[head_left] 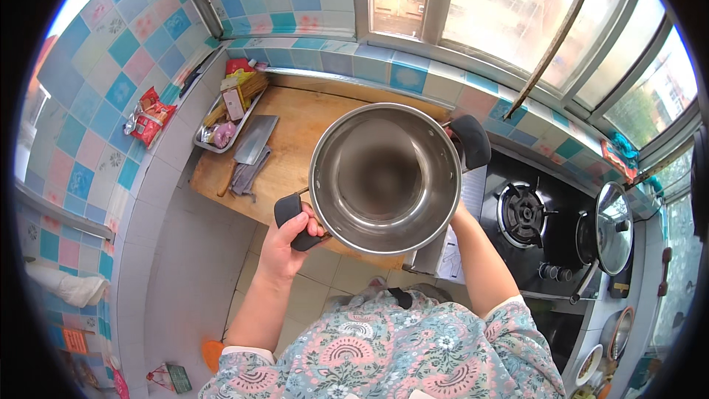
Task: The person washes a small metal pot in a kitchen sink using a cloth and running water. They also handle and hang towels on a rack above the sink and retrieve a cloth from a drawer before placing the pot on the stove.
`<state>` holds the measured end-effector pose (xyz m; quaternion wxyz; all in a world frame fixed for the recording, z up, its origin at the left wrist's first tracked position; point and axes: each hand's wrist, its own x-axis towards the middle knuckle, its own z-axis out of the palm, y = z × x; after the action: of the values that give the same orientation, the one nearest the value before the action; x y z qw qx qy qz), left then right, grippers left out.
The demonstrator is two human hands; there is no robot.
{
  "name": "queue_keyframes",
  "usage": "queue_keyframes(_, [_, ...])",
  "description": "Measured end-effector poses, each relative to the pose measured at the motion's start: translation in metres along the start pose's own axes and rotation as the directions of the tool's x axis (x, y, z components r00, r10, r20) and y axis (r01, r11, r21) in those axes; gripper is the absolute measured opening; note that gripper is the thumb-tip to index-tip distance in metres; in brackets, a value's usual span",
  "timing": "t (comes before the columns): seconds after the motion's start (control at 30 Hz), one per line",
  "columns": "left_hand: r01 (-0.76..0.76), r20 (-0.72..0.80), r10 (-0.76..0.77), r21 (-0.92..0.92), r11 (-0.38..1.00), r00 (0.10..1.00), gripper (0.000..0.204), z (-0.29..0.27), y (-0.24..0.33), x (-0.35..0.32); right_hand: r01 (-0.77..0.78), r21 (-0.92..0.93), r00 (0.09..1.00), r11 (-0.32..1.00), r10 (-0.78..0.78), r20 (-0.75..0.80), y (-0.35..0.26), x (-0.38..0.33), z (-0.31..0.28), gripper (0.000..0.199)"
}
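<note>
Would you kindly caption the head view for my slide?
Left hand grips a steel pot's black handle; the pot hides the right hand.

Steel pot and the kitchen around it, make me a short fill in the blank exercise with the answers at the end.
The left hand grips the steel pot by its black ____.
In the picture, the cleaver lies to the ____ of the pot.
The burner sits to the pot's ____.
The stovetop is colored ____.

Missing words: handle; left; right; black.
</note>
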<state>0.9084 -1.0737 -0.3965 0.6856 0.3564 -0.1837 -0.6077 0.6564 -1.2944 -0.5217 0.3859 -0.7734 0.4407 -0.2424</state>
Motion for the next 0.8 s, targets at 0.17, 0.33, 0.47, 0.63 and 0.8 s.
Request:
queue_keyframes(0.17, [0.117, 0.161, -0.141, 0.145, 0.982, 0.977, 0.012, 0.047, -0.028, 0.030, 0.060, 0.980, 0.983, 0.190, 0.158, -0.091, -0.037, -0.107, -0.135, 0.054])
queue_keyframes(0.33, [0.301, 0.353, -0.391, 0.283, 0.910, 0.850, 0.013, 0.117, -0.092, 0.034, 0.256, 0.895, 0.857, 0.366, 0.342, -0.385, -0.044, -0.227, -0.185, 0.040])
queue_keyframes(0.47, [0.362, 0.385, -0.541, 0.447, 0.818, 0.748, 0.025, 0.178, -0.156, -0.001, 0.373, 0.837, 0.656, 0.399, 0.524, -0.543, -0.021, -0.360, -0.200, 0.031])
queue_keyframes(0.63, [0.400, 0.504, -0.736, 0.623, 0.672, 0.452, 0.034, 0.251, -0.252, -0.070, 0.507, 0.698, 0.335, 0.505, 0.631, -0.700, -0.024, -0.551, -0.187, 0.029])
queue_keyframes(0.8, [0.530, 0.441, -0.896, 0.772, 0.351, -0.049, 0.011, 0.304, -0.366, -0.176, 0.557, 0.549, 0.038, 0.623, 0.641, -0.766, -0.044, -0.733, -0.151, 0.030])
